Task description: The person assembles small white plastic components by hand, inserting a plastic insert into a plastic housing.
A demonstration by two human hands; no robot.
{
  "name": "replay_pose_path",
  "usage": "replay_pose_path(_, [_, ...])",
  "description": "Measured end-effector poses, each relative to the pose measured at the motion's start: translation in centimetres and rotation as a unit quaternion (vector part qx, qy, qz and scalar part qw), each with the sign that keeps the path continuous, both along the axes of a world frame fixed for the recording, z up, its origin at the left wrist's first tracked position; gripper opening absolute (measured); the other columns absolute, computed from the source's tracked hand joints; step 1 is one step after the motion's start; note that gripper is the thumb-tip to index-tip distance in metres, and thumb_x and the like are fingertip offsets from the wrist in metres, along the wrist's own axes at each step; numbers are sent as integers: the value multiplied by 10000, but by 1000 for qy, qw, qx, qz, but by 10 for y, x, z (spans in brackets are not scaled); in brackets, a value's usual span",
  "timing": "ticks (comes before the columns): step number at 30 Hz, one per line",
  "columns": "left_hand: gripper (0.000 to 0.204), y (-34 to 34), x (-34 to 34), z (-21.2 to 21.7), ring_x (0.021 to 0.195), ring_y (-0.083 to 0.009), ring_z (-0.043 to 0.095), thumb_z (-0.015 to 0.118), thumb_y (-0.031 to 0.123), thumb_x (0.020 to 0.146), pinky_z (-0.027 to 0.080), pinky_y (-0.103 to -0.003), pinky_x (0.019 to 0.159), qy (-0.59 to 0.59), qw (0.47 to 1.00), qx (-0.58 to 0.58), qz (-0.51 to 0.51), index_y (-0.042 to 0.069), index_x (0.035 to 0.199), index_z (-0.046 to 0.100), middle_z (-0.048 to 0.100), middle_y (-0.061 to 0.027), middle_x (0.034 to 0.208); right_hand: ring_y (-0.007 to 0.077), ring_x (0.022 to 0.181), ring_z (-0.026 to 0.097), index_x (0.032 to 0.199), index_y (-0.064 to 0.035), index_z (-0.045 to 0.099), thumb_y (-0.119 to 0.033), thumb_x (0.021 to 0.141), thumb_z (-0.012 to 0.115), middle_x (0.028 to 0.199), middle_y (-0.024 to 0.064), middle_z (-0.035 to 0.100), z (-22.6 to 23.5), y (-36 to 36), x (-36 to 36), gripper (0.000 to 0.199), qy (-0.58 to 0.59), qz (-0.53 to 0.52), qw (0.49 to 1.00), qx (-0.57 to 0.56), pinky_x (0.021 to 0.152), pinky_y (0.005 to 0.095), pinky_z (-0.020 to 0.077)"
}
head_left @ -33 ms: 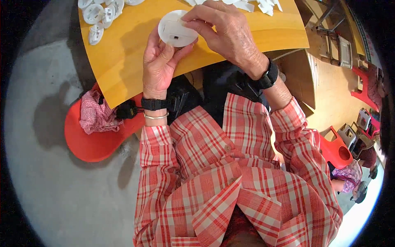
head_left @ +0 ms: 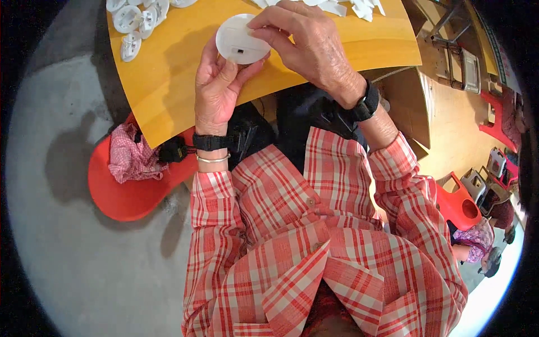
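A white round plastic disc with a small dark slot in its face is held over the yellow wooden table. My left hand cups it from below, thumb and fingers around its lower rim. My right hand grips its upper right edge with the fingertips. A black band and a thin silver bangle are on my left wrist, and a black watch on my right. Both sleeves are red and white plaid.
Several white round parts lie at the table's far left, more white pieces at the far right. A red stool with a pink checked cloth stands to my left. Red chairs and another person are at the right.
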State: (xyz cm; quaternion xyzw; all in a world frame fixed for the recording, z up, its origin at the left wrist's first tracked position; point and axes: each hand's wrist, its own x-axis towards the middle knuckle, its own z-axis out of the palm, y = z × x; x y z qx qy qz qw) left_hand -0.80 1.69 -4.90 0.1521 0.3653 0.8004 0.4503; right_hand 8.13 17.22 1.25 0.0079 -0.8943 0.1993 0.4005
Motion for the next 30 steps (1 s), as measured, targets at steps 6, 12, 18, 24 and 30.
replay_pose_path(6, [499, 2, 1, -1, 1170, -302, 485, 554, 62, 879, 473, -458, 937, -2, 1000, 1, 4, 75, 1331, 344, 462, -117, 1283, 295, 699, 565, 841, -14, 594, -72, 778, 637, 757, 137, 587, 10, -2, 2, 96, -131, -9, 980, -147, 632, 356, 443])
replay_pose_path(12, [483, 0, 1, 0, 1169, -301, 486, 544, 39, 880, 463, -471, 946, 16, 1000, -6, 6, 87, 1327, 366, 460, -118, 1290, 282, 712, 550, 854, -29, 564, -63, 781, 628, 745, 120, 561, 10, -4, 5, 103, -154, -20, 986, -60, 638, 354, 438])
replay_pose_path(18, [521, 0, 2, 1, 1182, -299, 472, 547, 29, 875, 466, -462, 948, -5, 1000, -4, 4, 85, 1348, 336, 431, -122, 1317, 280, 692, 542, 849, -19, 545, -49, 767, 640, 754, 124, 554, 4, -4, 2, 130, -24, -33, 996, 78, 632, 348, 435])
replay_pose_path(24, [524, 1, 3, 4, 1189, -297, 465, 544, 26, 875, 467, -455, 950, -12, 1000, -8, 12, 76, 1350, 328, 422, -123, 1324, 287, 694, 541, 835, -20, 519, -35, 769, 638, 755, 130, 550, 5, -7, 1, 137, -138, -1, 984, -113, 635, 348, 427])
replay_pose_path(30, [515, 1, 2, 1, 1172, -304, 482, 549, 33, 874, 471, -454, 942, 2, 1000, -4, 9, 68, 1342, 337, 448, -130, 1302, 306, 695, 542, 848, -17, 521, -39, 792, 619, 753, 135, 556, 10, -8, 2, 115, -132, -3, 985, -111, 660, 359, 429])
